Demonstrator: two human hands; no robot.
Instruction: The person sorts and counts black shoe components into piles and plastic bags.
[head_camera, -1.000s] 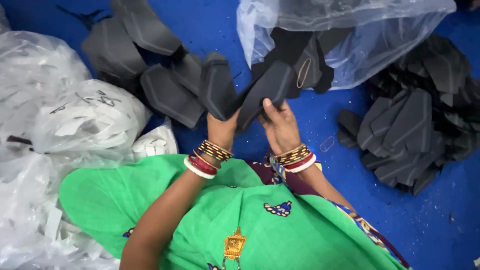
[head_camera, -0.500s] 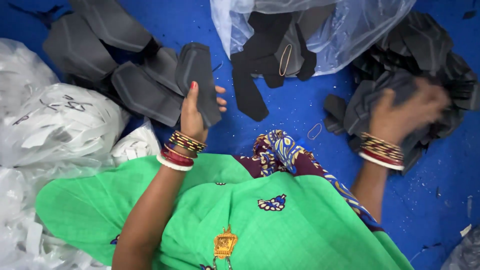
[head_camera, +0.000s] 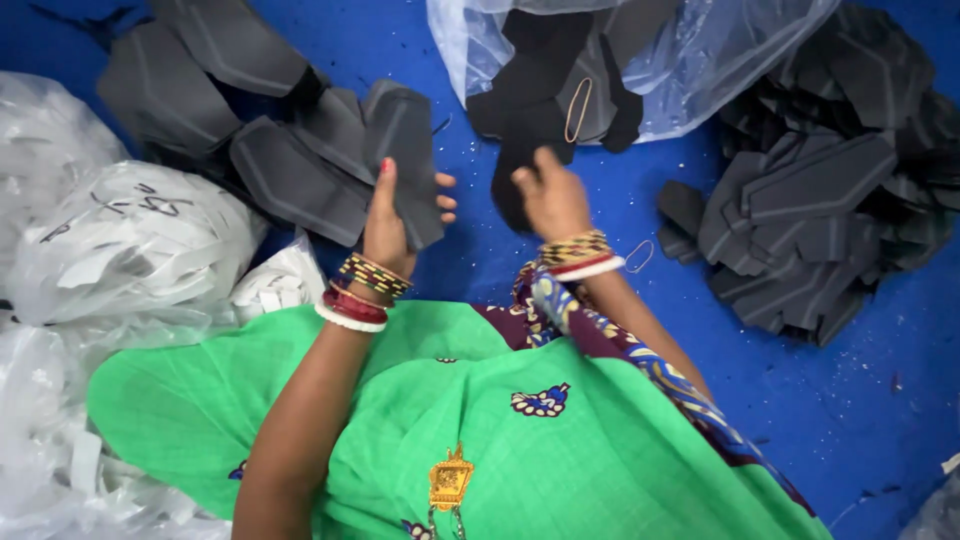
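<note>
While the left hand (head_camera: 385, 215) grips a dark foam piece (head_camera: 405, 160), right hand (head_camera: 550, 195) fingers pinch another (head_camera: 515, 170) beside the clear plastic bag (head_camera: 700, 60).

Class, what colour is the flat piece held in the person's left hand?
Dark grey, seen in the head view: the flat piece stands upright in the left hand.

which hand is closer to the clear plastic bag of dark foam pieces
Right. The right hand reaches just below the clear plastic bag; the left hand holds a dark foam piece farther left.
</note>
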